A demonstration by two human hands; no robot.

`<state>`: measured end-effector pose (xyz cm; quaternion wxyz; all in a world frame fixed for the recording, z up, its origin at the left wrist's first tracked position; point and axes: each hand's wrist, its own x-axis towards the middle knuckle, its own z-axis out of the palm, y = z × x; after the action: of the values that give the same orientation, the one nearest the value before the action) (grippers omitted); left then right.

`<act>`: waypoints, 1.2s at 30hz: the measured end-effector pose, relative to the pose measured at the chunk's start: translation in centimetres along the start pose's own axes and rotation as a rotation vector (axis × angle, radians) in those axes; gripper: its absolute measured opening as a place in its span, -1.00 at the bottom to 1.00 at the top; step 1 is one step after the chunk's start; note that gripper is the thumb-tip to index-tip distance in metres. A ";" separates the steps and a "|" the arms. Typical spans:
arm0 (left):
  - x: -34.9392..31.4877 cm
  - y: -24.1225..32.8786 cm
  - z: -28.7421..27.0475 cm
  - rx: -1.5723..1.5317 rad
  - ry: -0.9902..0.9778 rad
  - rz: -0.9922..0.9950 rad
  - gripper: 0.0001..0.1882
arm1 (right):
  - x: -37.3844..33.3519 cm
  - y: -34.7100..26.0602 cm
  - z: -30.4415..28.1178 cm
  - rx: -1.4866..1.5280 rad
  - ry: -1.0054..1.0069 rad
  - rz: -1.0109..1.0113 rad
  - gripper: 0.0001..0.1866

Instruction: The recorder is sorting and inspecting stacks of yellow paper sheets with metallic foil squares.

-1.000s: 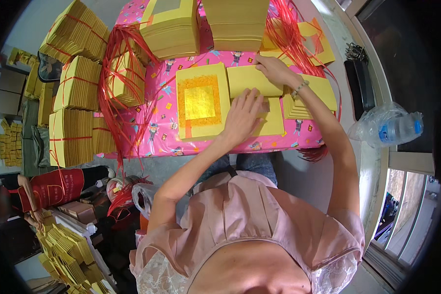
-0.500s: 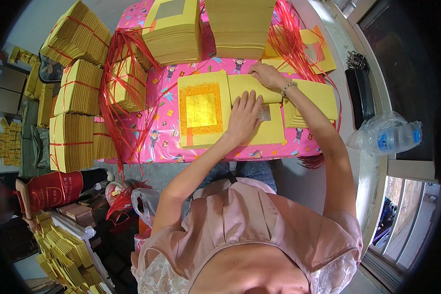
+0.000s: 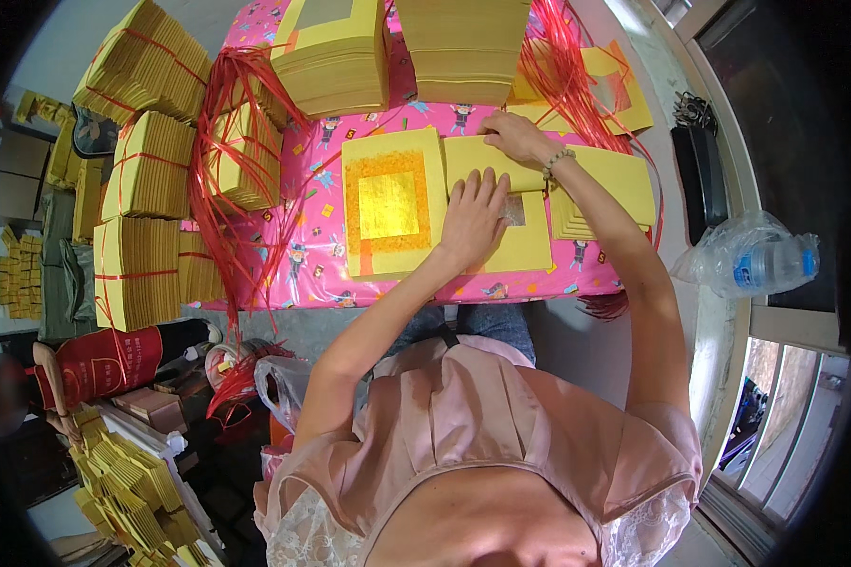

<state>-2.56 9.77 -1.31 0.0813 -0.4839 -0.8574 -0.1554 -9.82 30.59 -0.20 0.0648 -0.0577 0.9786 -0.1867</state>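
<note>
My left hand [image 3: 475, 219] lies flat, fingers stretched out, across a yellow paper sheet [image 3: 529, 255] with a silver patch partly under the fingers. At the sheet's far edge, my right hand [image 3: 522, 140], with a beaded bracelet at the wrist, has its fingers bent and closed on a folded-over yellow flap [image 3: 463, 156]; the thumb is mostly hidden. Just left of my left hand is a pile of yellow sheets [image 3: 357, 156], its top one bearing an orange square with a gold centre. Fanned yellow folded sheets [image 3: 624, 184] lie beneath my right forearm.
Tall yellow paper stacks [image 3: 331, 80] stand at the table's back. Bundles tied with red string [image 3: 147, 170] line the left, beside loose red strands [image 3: 227, 180]. The pink patterned tablecloth [image 3: 321, 250] lies underneath. A bagged plastic bottle [image 3: 766, 265] is right. Another person's arm [image 3: 49, 383] shows lower left.
</note>
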 end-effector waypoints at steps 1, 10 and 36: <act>0.0 0.0 0.0 0.004 -0.002 0.000 -0.23 | 0.0 0.0 0.0 -0.003 -0.004 0.002 -0.75; 0.1 -0.2 0.4 0.013 -0.016 0.012 -0.28 | 0.1 -0.2 0.0 -0.005 -0.010 0.010 -0.76; -0.3 0.7 1.8 -0.034 -0.050 -0.035 -0.23 | -6.2 -3.5 -0.4 -0.274 -0.509 0.171 -0.78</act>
<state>-1.78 10.50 -2.95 0.0492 -0.4737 -0.8648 -0.1592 -3.50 28.36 2.15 0.3151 -0.0281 0.9483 -0.0263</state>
